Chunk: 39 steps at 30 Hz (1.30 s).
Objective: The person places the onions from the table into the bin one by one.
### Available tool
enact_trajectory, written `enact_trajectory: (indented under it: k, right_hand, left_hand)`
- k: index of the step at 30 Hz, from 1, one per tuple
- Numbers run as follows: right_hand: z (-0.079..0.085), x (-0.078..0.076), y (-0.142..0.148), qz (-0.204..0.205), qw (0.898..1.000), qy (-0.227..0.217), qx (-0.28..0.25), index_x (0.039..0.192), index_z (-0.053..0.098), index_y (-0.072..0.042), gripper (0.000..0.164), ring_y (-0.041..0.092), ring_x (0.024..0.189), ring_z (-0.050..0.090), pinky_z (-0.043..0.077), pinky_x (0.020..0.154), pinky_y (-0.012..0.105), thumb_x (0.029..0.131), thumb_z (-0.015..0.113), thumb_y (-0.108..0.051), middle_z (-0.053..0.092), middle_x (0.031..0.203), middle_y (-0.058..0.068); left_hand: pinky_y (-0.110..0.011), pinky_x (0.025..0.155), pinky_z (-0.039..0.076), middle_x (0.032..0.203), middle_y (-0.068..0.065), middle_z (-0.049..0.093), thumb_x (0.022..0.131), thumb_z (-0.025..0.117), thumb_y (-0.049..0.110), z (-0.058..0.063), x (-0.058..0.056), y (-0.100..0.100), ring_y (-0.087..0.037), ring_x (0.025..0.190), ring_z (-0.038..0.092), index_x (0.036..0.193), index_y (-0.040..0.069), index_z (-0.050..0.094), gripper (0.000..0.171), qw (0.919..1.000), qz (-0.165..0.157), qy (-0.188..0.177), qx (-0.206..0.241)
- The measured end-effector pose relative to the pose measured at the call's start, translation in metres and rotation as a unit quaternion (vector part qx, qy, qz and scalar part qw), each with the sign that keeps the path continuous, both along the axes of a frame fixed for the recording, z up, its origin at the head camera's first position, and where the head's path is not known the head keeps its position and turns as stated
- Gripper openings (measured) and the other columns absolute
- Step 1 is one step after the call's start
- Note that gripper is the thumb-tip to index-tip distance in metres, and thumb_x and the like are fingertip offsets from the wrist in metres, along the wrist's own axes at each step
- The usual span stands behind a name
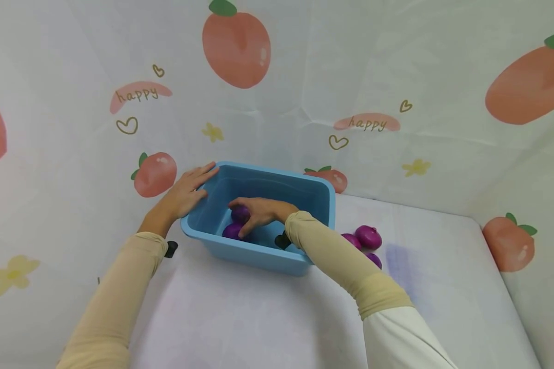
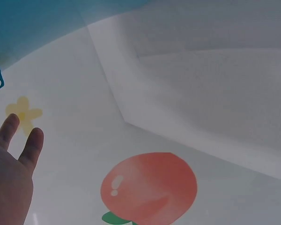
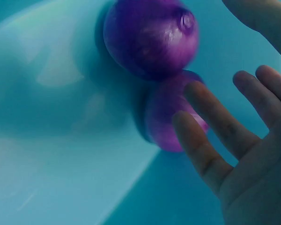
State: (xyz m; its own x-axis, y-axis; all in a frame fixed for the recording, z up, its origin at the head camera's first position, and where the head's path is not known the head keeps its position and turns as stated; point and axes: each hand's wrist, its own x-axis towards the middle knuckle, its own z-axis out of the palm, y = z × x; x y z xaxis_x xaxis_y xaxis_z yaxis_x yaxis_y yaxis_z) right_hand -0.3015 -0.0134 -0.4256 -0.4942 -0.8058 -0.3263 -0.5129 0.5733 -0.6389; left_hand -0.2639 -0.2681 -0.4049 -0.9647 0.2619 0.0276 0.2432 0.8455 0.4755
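Observation:
A blue plastic bin [image 1: 258,256] stands on the white-covered table. Two purple onions [image 1: 232,230] [image 3: 152,35] lie on its floor toward the left end, touching each other in the right wrist view. My right hand [image 1: 260,211] reaches down into the bin just over them. Its fingers [image 3: 225,131] are spread, partly in front of the lower onion in the right wrist view, and no onion is held. At the bin's left end my left hand [image 1: 186,192] rests on the rim, its fingers extended. In the left wrist view only part of that hand shows.
Several more purple onions [image 1: 368,238] lie on the table to the right of the bin, partly behind my right sleeve [image 1: 351,261]. A white cloth [image 1: 277,118] printed with fruit and flowers hangs behind the bin.

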Motion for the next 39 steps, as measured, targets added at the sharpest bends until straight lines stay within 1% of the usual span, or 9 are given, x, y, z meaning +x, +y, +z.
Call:
enact_trajectory:
  k: [6,12,17,23,27,30,34,37,39]
  right_hand:
    - [0.015,-0.003,0.003,-0.004,0.999,0.009,-0.049,0.159,0.032,-0.017,0.088,0.021,0.154,0.035,0.030,0.128,0.042,0.088,0.079,-0.034,0.040,0.164,0.002]
    - [0.039,0.000,0.018,-0.018,0.995,-0.019,-0.099,0.160,0.030,-0.019,0.087,0.025,0.138,0.055,0.045,0.117,0.044,0.089,0.077,-0.038,0.040,0.164,0.002]
    - [0.064,0.004,0.040,-0.033,0.990,-0.019,-0.137,0.160,0.030,-0.025,0.084,0.024,0.129,0.063,0.054,0.107,0.041,0.091,0.075,-0.038,0.042,0.162,-0.001]
    - [0.085,0.005,0.077,-0.066,0.978,0.012,-0.198,0.159,0.032,-0.022,0.080,0.025,0.129,0.063,0.056,0.105,0.041,0.092,0.075,-0.029,0.044,0.161,0.005]
    - [0.092,0.008,0.108,-0.097,0.968,0.037,-0.230,0.158,0.036,-0.022,0.077,0.032,0.131,0.062,0.055,0.106,0.044,0.091,0.075,-0.025,0.046,0.160,0.005]
    - [0.093,0.012,0.133,-0.125,0.954,0.057,-0.267,0.156,0.039,-0.018,0.074,0.036,0.130,0.062,0.054,0.107,0.046,0.091,0.075,-0.017,0.049,0.157,0.006]
    - [0.088,0.018,0.168,-0.183,0.930,0.086,-0.307,0.154,0.043,-0.015,0.070,0.036,0.127,0.063,0.057,0.100,0.037,0.091,0.075,-0.012,0.054,0.152,0.007]
    - [0.082,0.024,0.193,-0.226,0.918,0.096,-0.312,0.153,0.044,-0.017,0.069,0.037,0.127,0.063,0.060,0.090,0.028,0.092,0.074,-0.012,0.055,0.150,0.008]
    - [0.076,0.027,0.209,-0.253,0.913,0.105,-0.302,0.153,0.044,-0.018,0.069,0.038,0.127,0.062,0.060,0.087,0.023,0.091,0.075,-0.013,0.056,0.150,0.008]
  left_hand:
    - [-0.077,0.119,0.018,0.173,0.002,0.018,0.099,0.038,0.022,0.002,0.002,0.001,-0.044,0.158,0.013,0.162,0.029,0.028,0.064,0.9999,0.001,0.005,-0.015]
    - [-0.076,0.119,0.019,0.173,0.001,0.019,0.099,0.039,0.022,0.001,0.002,0.002,-0.042,0.159,0.013,0.162,0.030,0.029,0.065,0.9997,0.003,0.006,-0.023]
    - [-0.076,0.119,0.018,0.173,0.001,0.018,0.099,0.038,0.022,0.002,0.003,0.001,-0.044,0.158,0.012,0.162,0.030,0.027,0.065,0.9998,0.003,0.000,-0.020]
    - [-0.076,0.120,0.018,0.173,0.001,0.018,0.099,0.036,0.021,0.003,0.003,0.002,-0.045,0.158,0.012,0.162,0.028,0.028,0.064,0.9999,0.000,0.003,-0.015]
    - [-0.076,0.119,0.019,0.173,0.001,0.018,0.099,0.036,0.021,0.002,0.003,0.003,-0.044,0.158,0.013,0.162,0.028,0.028,0.064,0.9999,0.000,0.003,-0.015]
    - [-0.077,0.119,0.018,0.173,0.000,0.018,0.099,0.036,0.020,0.002,0.003,0.002,-0.045,0.158,0.013,0.162,0.028,0.028,0.065,0.9999,-0.001,0.004,-0.013]
    - [-0.077,0.119,0.017,0.173,0.000,0.018,0.099,0.036,0.019,0.003,0.002,0.001,-0.046,0.158,0.012,0.162,0.026,0.028,0.065,0.9999,-0.005,0.007,-0.012]
    - [-0.076,0.120,0.018,0.173,0.000,0.018,0.099,0.036,0.020,0.003,0.001,0.001,-0.045,0.158,0.012,0.162,0.027,0.027,0.065,0.9998,-0.007,0.007,-0.014]
    - [-0.076,0.119,0.018,0.173,0.000,0.017,0.099,0.036,0.020,0.003,0.002,0.001,-0.045,0.158,0.012,0.163,0.027,0.027,0.065,0.9998,-0.005,0.005,-0.016]
